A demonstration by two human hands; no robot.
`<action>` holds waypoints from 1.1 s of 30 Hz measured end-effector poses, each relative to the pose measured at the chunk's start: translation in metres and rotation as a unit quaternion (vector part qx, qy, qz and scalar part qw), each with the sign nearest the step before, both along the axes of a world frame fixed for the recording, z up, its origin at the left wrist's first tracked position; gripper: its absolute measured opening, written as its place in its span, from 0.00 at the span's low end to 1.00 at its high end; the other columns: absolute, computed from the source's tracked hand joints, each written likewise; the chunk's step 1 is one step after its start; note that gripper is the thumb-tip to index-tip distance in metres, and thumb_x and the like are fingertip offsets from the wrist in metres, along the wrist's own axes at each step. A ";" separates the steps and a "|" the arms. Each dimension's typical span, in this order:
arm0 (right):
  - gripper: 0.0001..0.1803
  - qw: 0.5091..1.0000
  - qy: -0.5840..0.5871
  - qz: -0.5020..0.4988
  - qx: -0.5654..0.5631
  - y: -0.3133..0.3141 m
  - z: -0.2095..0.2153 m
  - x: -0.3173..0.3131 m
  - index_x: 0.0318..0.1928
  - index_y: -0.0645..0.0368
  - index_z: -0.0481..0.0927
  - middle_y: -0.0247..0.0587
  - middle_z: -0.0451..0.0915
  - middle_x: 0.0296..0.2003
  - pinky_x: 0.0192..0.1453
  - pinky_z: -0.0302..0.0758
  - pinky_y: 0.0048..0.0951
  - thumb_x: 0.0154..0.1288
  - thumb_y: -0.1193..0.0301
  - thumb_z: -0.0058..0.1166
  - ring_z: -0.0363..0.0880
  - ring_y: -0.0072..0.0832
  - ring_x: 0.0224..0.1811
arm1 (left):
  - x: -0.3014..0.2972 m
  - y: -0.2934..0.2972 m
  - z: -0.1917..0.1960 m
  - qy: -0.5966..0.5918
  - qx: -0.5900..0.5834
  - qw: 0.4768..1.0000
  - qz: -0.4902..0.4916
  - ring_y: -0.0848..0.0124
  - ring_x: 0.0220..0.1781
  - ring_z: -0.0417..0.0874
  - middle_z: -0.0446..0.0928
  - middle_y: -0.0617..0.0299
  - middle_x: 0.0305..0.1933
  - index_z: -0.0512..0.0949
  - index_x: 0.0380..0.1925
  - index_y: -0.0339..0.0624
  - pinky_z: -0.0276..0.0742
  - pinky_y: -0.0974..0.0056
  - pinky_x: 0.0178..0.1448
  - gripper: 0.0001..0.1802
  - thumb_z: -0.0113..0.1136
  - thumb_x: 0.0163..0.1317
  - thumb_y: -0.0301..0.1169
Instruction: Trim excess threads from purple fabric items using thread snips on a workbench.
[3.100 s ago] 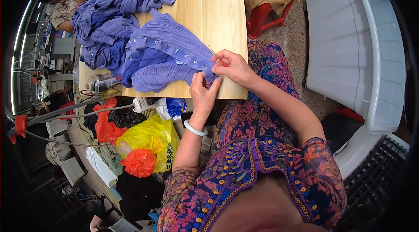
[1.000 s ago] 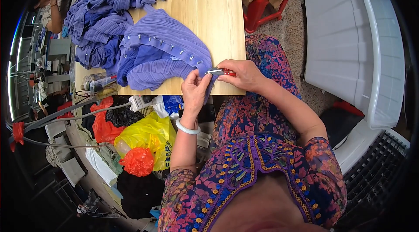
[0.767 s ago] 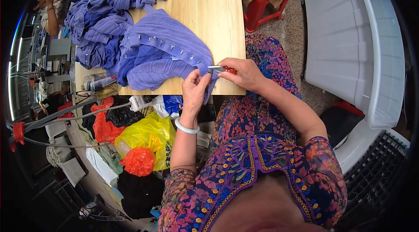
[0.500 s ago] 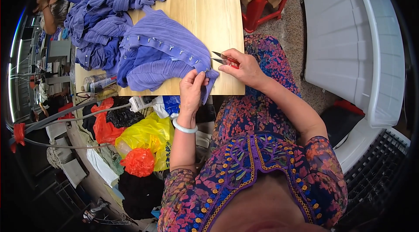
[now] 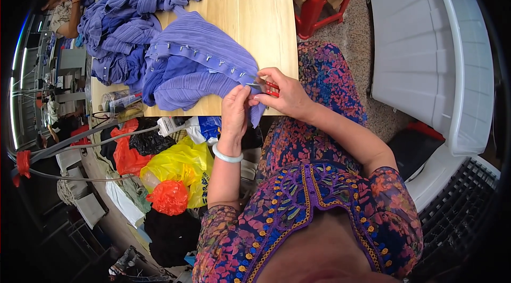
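A purple pleated garment lies on the wooden table, with a row of small pale fastenings along its band. My left hand pinches the band's near end close to the table's front edge; a loose corner of cloth hangs below the fingers. In my right hand is a pair of small red-handled thread snips, held with the fingers closed round it. The blades reach the cloth right beside my left fingertips. Exactly what lies between the blades is too small to make out.
More purple garments are heaped at the table's left. A clear plastic jar lies at its near left corner. Bags, including a yellow one, sit below. A red stool and large pale bin stand right. Another person handles cloth.
My right hand has moved left and slightly down, bringing the snips from beside the garment to the cloth at my left fingers. At far left, the other person's hand has lifted some cloth.
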State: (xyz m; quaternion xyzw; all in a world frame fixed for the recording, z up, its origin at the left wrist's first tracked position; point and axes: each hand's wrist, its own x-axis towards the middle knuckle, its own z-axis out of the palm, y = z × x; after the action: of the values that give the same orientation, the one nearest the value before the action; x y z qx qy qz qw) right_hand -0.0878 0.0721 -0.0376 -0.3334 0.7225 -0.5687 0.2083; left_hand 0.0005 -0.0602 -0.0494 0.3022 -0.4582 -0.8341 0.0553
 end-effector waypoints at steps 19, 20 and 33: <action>0.17 0.991 -0.095 -0.064 -0.073 -0.005 -0.019 -0.002 0.42 0.60 0.67 0.41 0.76 0.25 0.34 0.72 0.23 0.51 0.73 0.55 0.77 0.25 0.29 | 0.001 -0.003 0.006 -0.012 0.046 0.999 0.006 0.73 0.27 0.79 0.74 0.62 0.25 0.70 0.27 0.40 0.75 0.76 0.30 0.06 0.48 0.61 0.28; 0.17 0.991 -0.094 -0.064 -0.074 -0.007 -0.022 -0.002 0.42 0.60 0.67 0.41 0.76 0.25 0.34 0.72 0.23 0.51 0.73 0.55 0.77 0.25 0.29 | 0.000 -0.002 0.007 -0.015 0.041 0.999 0.000 0.74 0.26 0.79 0.74 0.62 0.25 0.70 0.27 0.40 0.75 0.76 0.30 0.06 0.48 0.61 0.29; 0.13 0.987 -0.001 -0.154 0.036 0.017 -0.021 -0.029 0.40 0.60 0.69 0.47 0.76 0.25 0.32 0.72 0.30 0.56 0.69 0.54 0.78 0.36 0.27 | 0.005 -0.006 0.002 -0.068 -0.152 0.986 -0.009 0.85 0.24 0.66 0.69 0.73 0.21 0.72 0.20 0.43 0.61 0.79 0.30 0.09 0.51 0.59 0.29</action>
State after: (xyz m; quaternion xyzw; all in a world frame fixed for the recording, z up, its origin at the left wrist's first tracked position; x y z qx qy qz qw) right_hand -0.1170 0.0894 -0.0587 -0.2100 0.7852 -0.5677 0.1307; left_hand 0.0054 -0.0664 -0.0474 0.3424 -0.5852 -0.7325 0.0618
